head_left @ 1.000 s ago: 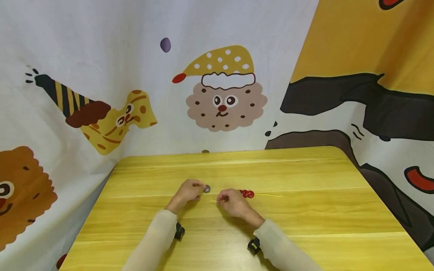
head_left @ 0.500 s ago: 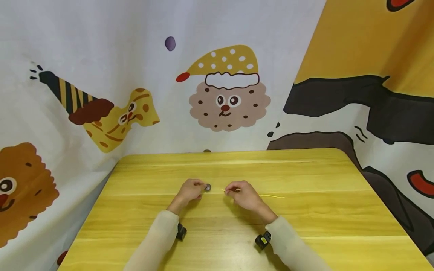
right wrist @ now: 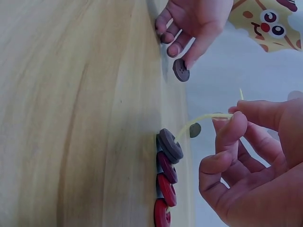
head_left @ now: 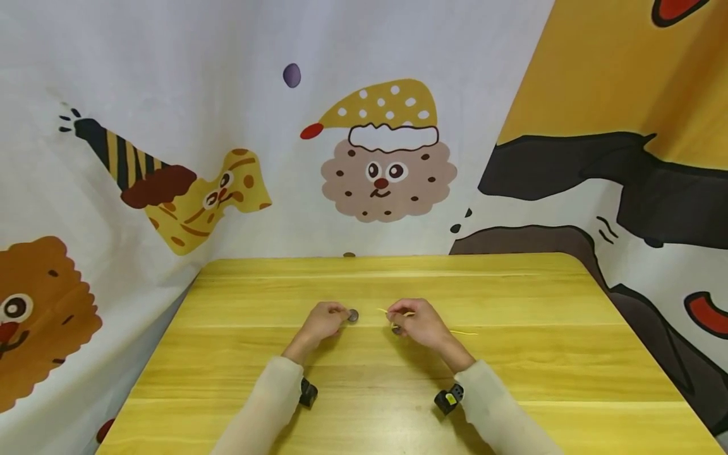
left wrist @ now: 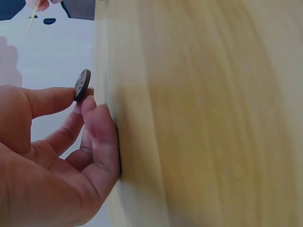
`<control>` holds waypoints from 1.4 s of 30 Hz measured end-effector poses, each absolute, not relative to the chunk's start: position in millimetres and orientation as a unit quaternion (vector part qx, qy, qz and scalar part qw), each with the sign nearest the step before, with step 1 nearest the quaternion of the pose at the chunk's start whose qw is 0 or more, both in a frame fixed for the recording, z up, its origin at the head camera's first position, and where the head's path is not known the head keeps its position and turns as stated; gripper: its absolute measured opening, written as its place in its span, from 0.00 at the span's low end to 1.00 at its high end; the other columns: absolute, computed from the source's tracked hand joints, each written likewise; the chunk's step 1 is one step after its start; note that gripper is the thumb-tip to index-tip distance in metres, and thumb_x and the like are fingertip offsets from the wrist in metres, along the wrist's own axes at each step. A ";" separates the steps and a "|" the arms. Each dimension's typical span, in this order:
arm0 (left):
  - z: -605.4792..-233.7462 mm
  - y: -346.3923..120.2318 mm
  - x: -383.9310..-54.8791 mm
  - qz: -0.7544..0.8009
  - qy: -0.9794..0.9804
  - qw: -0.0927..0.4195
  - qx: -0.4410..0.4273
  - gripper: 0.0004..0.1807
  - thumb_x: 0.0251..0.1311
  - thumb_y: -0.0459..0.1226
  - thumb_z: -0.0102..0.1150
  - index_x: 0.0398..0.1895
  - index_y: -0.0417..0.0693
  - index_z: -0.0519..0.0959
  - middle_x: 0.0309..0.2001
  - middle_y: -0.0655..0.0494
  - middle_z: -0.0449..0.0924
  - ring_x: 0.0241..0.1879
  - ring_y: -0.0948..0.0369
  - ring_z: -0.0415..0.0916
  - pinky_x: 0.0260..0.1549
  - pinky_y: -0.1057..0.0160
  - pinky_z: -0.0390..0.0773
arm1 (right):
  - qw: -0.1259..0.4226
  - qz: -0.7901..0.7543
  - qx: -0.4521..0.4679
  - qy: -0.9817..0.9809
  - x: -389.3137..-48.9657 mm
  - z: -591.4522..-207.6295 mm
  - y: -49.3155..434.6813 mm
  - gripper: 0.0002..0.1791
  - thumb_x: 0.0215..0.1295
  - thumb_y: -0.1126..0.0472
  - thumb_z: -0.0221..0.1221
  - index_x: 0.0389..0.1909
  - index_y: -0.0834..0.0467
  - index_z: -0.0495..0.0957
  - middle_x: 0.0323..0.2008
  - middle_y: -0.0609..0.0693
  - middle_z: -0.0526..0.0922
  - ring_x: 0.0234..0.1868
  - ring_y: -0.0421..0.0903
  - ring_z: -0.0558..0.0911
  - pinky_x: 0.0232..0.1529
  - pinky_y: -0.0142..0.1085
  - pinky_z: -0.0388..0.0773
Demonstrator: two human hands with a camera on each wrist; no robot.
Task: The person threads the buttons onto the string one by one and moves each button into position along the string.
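Observation:
My left hand pinches a dark grey four-hole button between thumb and index finger, its edge upright just above the table. To its right, my right hand pinches a yellow string, with a short free end sticking out past the fingertips. Lower on that string, in the right wrist view, sit a threaded grey button, a maroon button and red buttons, leaning in a row on the table. The right hand hides most of this row in the head view.
The string's tail lies on the wooden table, right of the right hand. A cartoon-print cloth hangs behind the table's far edge. Each wrist wears a small black camera.
My right hand has moved right and away from me, lifting the string's end. The red buttons seen beside it earlier are now hidden in the head view. The left hand keeps its pinch.

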State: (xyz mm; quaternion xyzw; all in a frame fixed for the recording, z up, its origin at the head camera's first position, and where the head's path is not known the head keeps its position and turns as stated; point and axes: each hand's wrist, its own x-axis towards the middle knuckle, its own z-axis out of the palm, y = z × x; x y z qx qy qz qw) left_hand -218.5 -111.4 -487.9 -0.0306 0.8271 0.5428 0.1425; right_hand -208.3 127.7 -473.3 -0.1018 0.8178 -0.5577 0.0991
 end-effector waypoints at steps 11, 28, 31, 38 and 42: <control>-484.8 -103.7 -213.2 0.533 0.836 0.127 -0.028 0.14 0.71 0.43 0.55 0.48 0.45 0.83 0.40 0.49 0.80 0.30 0.60 0.72 0.28 0.63 0.71 | 0.091 -0.570 -0.082 0.812 -209.9 -471.3 131.8 0.08 0.68 0.66 0.60 0.43 0.67 0.83 0.39 0.63 0.85 0.21 0.46 0.76 0.24 0.38 0.77; -481.7 -88.4 -205.3 0.561 0.824 0.072 -0.027 0.11 0.69 0.42 0.59 0.40 0.46 0.86 0.35 0.52 0.79 0.30 0.59 0.68 0.26 0.64 0.67 | 0.072 -0.566 -0.071 0.818 -201.9 -477.5 122.3 0.06 0.65 0.64 0.64 0.37 0.64 0.85 0.34 0.58 0.86 0.28 0.53 0.80 0.22 0.34 0.73; -480.0 -85.4 -204.1 0.563 0.823 0.063 -0.031 0.11 0.68 0.42 0.60 0.40 0.45 0.86 0.32 0.53 0.77 0.26 0.61 0.66 0.24 0.66 0.66 | 0.065 -0.550 -0.079 0.829 -200.5 -476.3 121.8 0.06 0.66 0.64 0.63 0.37 0.63 0.85 0.33 0.55 0.87 0.31 0.55 0.82 0.24 0.34 0.75; -478.5 -79.3 -201.9 0.566 0.822 0.045 -0.030 0.10 0.66 0.42 0.62 0.39 0.45 0.87 0.32 0.53 0.80 0.29 0.61 0.70 0.27 0.66 0.70 | 0.054 -0.528 -0.100 0.842 -198.2 -475.5 120.4 0.06 0.67 0.63 0.63 0.36 0.61 0.86 0.30 0.52 0.86 0.30 0.53 0.81 0.24 0.32 0.72; -477.6 -77.1 -200.5 0.572 0.819 0.038 -0.021 0.10 0.65 0.41 0.63 0.38 0.44 0.87 0.33 0.53 0.81 0.31 0.61 0.71 0.28 0.65 0.70 | 0.046 -0.515 -0.106 0.849 -198.1 -474.4 120.5 0.05 0.66 0.62 0.63 0.35 0.60 0.86 0.28 0.48 0.85 0.27 0.47 0.79 0.22 0.31 0.71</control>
